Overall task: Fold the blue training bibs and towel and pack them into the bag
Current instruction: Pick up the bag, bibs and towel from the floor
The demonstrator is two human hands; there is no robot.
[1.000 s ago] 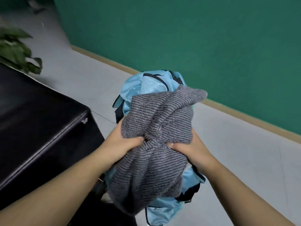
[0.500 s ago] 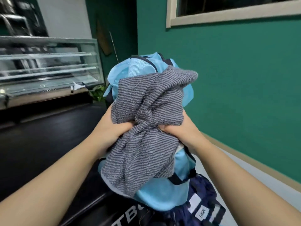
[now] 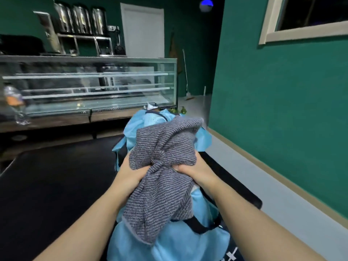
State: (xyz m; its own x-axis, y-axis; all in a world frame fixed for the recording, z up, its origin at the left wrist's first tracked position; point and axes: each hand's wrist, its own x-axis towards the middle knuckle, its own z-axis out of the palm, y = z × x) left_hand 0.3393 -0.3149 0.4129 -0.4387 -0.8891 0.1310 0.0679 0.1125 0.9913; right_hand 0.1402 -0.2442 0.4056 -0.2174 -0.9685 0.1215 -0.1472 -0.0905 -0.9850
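Head view: our left hand [image 3: 130,174] and right hand [image 3: 194,171] clutch the grey towel [image 3: 162,178] bunched against blue bibs [image 3: 177,243], above the black table [image 3: 52,181]

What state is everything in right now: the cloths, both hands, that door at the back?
Towel: bunched, unfolded, draped over the bibs.
Blue bibs: crumpled bundle, unfolded.
Left hand: grips the towel.
Right hand: grips the towel.
White door: closed.

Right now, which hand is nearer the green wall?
Right. The right hand grips the towel on the side facing the green wall; the left hand grips its far side.
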